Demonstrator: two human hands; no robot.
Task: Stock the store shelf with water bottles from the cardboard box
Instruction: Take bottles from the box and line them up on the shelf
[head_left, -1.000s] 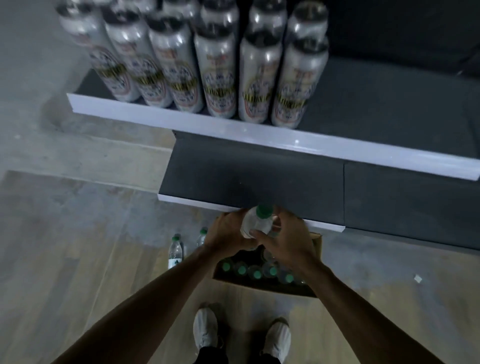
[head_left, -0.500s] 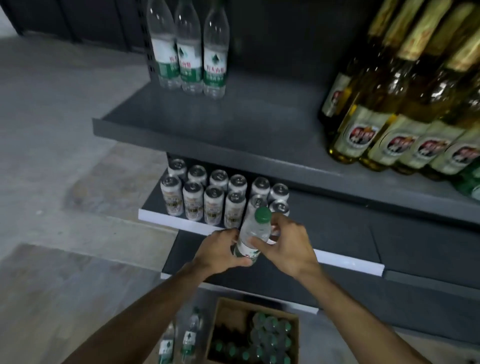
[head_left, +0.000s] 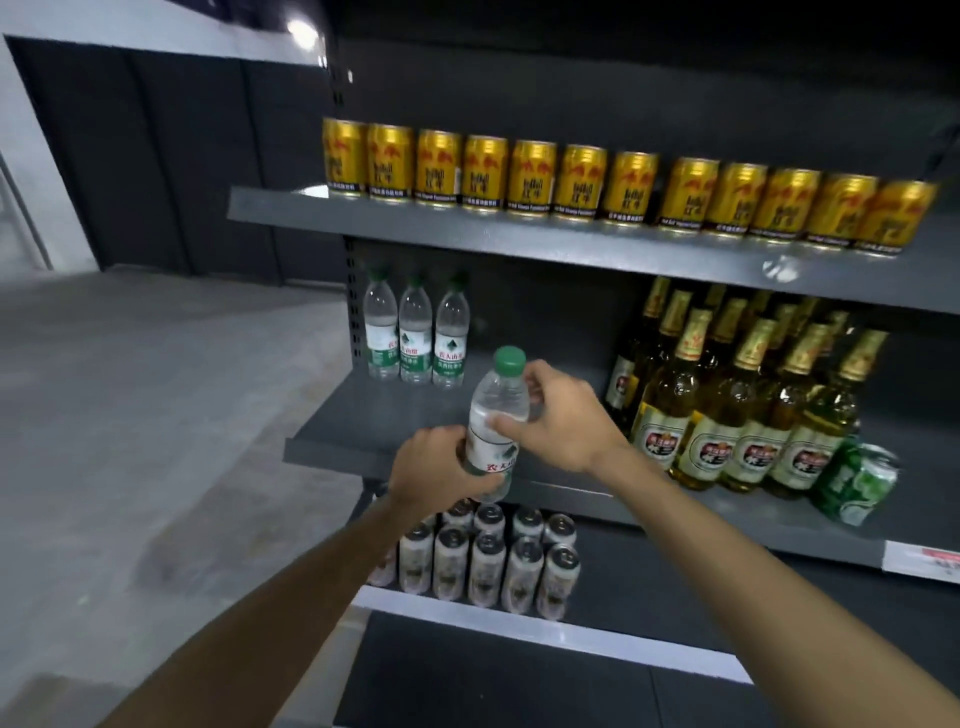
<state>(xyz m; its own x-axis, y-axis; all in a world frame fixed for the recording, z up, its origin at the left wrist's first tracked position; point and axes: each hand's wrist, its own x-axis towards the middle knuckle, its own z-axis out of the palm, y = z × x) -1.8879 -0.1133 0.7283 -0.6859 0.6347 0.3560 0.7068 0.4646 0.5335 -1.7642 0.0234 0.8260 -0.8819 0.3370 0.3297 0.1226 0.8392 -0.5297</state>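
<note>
Head view: my left hand (head_left: 441, 470) grips the base and my right hand (head_left: 563, 415) the shoulder of a green-capped water bottle (head_left: 496, 415), held upright before the middle shelf (head_left: 363, 415). Placing step; next, set it at 11 o'clock beside the three shelved water bottles (head_left: 415, 332).

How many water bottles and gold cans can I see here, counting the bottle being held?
Water bottles standing on the shelf: 3
Water bottle held by the left hand and right hand: 1
Gold cans: 12
Total: 16
</note>
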